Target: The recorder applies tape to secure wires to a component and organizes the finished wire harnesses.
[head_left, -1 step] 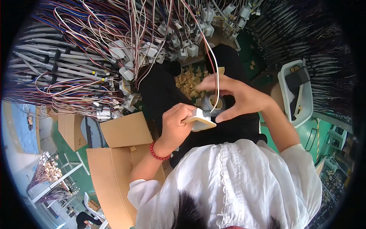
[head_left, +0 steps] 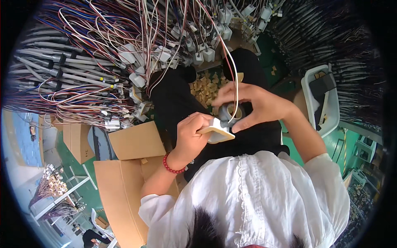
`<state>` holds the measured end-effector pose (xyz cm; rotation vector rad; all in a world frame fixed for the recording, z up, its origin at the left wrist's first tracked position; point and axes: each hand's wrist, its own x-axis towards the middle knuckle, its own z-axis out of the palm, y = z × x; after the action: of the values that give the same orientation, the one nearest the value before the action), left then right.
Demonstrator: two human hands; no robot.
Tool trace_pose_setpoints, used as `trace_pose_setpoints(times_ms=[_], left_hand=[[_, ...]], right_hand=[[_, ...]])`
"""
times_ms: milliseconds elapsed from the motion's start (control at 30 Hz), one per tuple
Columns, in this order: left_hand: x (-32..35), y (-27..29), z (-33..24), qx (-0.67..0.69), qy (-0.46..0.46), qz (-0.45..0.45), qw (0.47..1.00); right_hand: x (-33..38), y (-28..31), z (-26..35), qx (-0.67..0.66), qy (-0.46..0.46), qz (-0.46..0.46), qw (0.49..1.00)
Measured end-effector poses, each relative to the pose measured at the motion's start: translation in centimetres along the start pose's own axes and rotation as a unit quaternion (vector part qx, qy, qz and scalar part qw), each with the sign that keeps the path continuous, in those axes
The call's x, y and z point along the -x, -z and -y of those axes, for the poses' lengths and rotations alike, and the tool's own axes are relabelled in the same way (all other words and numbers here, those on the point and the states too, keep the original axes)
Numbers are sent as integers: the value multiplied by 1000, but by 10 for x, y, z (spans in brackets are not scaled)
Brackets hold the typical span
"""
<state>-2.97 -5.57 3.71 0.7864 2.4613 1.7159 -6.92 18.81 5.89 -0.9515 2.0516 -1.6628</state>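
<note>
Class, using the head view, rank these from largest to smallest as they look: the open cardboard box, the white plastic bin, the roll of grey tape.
1. open cardboard box
2. white plastic bin
3. roll of grey tape, held in the right hand; smallest although nearest the camera.

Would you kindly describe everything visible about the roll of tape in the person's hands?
The roll of tape is a small dark grey ring with a tan cardboard core. The right hand pinches it from above, against a white connector with a tan card held by the left hand. A white wire loops across it.
</note>
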Motion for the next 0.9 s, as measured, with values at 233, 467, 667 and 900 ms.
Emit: trace_pose_setpoints(times_ms=[233,467,667,900], left_hand=[[13,-3,0,218,179,1,959],[15,-2,6,343,276,58,896],[3,5,-3,-63,-5,-5,998],[1,13,-21,-449,-215,-28,867]], right_hand=[[-5,8,18,-41,-120,66,990],[3,6,31,-83,-77,116,987],[9,1,25,-244,-230,102,937],[7,-33,24,-598,-352,-82,716]])
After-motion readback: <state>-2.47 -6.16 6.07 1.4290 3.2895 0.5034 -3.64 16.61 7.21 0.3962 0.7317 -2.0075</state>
